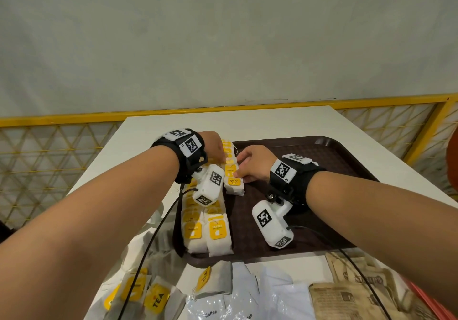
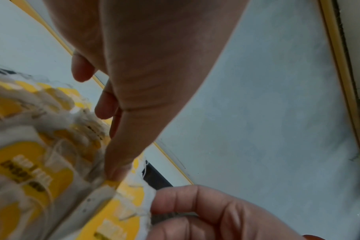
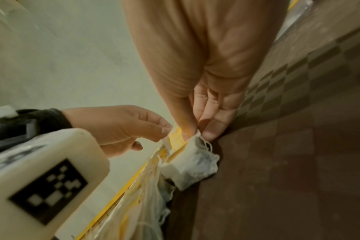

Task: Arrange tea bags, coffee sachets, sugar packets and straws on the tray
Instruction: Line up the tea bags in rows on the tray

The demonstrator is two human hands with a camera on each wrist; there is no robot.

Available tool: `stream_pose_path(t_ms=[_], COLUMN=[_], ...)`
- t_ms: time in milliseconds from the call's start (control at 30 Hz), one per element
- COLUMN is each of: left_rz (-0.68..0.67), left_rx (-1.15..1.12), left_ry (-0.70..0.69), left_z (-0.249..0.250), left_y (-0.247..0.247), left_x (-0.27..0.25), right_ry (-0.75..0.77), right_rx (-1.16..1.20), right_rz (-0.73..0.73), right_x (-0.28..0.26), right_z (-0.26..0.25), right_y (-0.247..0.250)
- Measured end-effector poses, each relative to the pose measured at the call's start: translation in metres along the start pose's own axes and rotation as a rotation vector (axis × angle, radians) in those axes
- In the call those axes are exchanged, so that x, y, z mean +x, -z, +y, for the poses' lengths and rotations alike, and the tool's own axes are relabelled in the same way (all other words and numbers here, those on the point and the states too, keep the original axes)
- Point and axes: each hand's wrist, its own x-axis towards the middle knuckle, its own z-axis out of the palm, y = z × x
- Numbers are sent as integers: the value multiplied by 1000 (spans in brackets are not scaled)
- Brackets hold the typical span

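While the head view takes in the whole white bench (image 1: 272,121), it hides the fingertips of both hands behind their own knuckles. There the brown tray (image 1: 322,171) lies in the middle of the bench, with rows of tea bags (image 1: 215,230) running near to far along its left side. The left hand (image 1: 213,146) and the right hand (image 1: 252,162) meet over the far part of those rows. Near the tray's near edge, loose tea bags (image 1: 153,297), white coffee sachets (image 1: 223,302) and brown sugar packets (image 1: 352,300) lie on the bench.

The right wrist view shows what the head view cannot: the right hand's thumb and fingertips (image 3: 210,129) pinch the top edge of one tea bag (image 3: 193,165) standing on the tray's checkered floor (image 3: 298,146), so that grip is clamped on it. In the same view the left hand (image 3: 121,126) has its fingers curled, the tips at the yellow tags of the neighbouring bags.

The left wrist view, blurred, shows the left thumb (image 2: 121,154) pressing down on a yellow tag; whether that grip truly pinches a bag I cannot tell.
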Motion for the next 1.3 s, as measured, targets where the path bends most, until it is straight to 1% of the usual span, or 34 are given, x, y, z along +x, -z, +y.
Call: stream_pose_path(t_ms=[167,333,400,467,500,567,700,867,1000,1033,1067,1133,1167,1233,1300], left_rz=[37,144,104,31,9,-5,30,67,187,173,127,22,-4,10,36], left_rx=[14,-133,-141,-113,-101,-82,-70,-95,-222,-239,-238,-194,-157,-96,-94], left_ry=[27,-2,-7,-8,-17,-47,-85,-80,-65,-68,-74,-99,-112,-123,-117], left_z=[2,-6,-10,-11,-12,-11,-7,-8,-11,-12,-12,-10,-8,-3,-1], left_y=[-6,-1,3,3,1,-2,-4,-5,1,4,5,4,1,-6,-8], left_x=[2,-5,-10,-14,-15,-16,-20,-18,-22,-25,-28,-33,-35,-34,-30], right_ry=[9,-21,-60,-102,-114,-107,-71,-47,-37,-37,-36,-36,-35,-32,-21], right_rx=[-27,-8,-12,-46,-72,-116,-83,-7,-46,-50,-55,-61,-61,-58,-66], right_rz=[47,59,23,-61,-96,-121,-69,-15,21,23,23,22,29,51,63], right_x=[2,-1,-8,-18,-22,-25,-26,-22,-16,-15,-13,-11,-11,-11,-13], right_z=[-2,2,1,-1,-2,0,2,-2,-5,-5,-5,-5,-4,-3,-2], right_y=[-6,3,9,10,9,4,-4,-8,-9,-9,-10,-11,-11,-10,-8])
